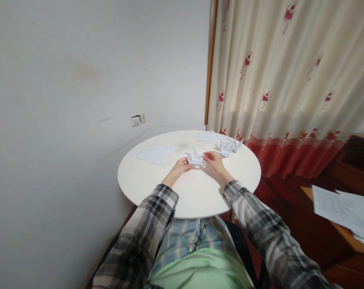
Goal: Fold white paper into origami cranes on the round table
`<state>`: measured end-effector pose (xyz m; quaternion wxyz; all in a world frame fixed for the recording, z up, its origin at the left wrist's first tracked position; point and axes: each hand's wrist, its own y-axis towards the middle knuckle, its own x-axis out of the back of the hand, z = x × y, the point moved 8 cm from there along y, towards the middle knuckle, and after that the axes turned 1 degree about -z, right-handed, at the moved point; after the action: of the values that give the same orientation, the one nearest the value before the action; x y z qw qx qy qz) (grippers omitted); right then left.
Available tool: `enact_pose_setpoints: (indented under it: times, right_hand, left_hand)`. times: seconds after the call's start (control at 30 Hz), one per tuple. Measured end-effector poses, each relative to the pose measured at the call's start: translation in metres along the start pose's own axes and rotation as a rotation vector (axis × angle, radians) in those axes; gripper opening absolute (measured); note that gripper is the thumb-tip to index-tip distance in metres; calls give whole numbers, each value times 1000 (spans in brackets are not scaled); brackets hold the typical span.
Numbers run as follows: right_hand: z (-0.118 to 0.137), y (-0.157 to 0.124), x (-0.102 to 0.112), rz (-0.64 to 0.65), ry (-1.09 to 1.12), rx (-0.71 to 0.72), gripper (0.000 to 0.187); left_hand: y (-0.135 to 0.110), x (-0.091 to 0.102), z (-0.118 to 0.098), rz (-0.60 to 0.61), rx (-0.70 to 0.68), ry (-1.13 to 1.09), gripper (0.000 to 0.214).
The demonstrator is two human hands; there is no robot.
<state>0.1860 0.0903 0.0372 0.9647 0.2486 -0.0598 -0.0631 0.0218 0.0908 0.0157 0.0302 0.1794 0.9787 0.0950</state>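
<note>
A white folded paper crane (195,159) is held between my two hands, just above the middle of the round white table (196,196). One pointed wing stands up from it. My left hand (182,165) pinches its left side, with the fingers closed on the paper. At its right end, my right hand (213,159) has thumb and fingertips closed on the paper. Several folded paper cranes (228,147) lie in a pile just beyond my right hand. Flat white sheets of paper (154,153) rest on the table beyond my left hand.
More white paper (206,137) lies near the table's far edge. A white wall (64,120) stands close on the left, with a socket (135,121). A flowered curtain (278,80) hangs behind on the right. Printed sheets (341,208) lie on wooden furniture at the right.
</note>
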Motion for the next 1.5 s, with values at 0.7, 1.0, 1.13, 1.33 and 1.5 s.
enact_pose_setpoints:
  times: [0.7, 1.0, 1.13, 1.33, 1.5]
  right_hand:
    - [15, -8, -5, 59, -45, 38, 18]
    - [27, -11, 3, -25, -153, 142, 17]
    - [26, -9, 4, -26, -142, 124, 18]
    - [25, -7, 7, -57, -173, 108, 20]
    - [20, -5, 11, -90, -192, 97, 24]
  left_hand:
    - [0, 0, 6, 12, 58, -2, 43]
    - [-4, -6, 5, 73, 86, -49, 45]
    - [-2, -1, 3, 21, 43, -38, 44]
    - [3, 6, 6, -55, 16, 73, 34]
    - [4, 5, 3, -60, -29, 192, 30]
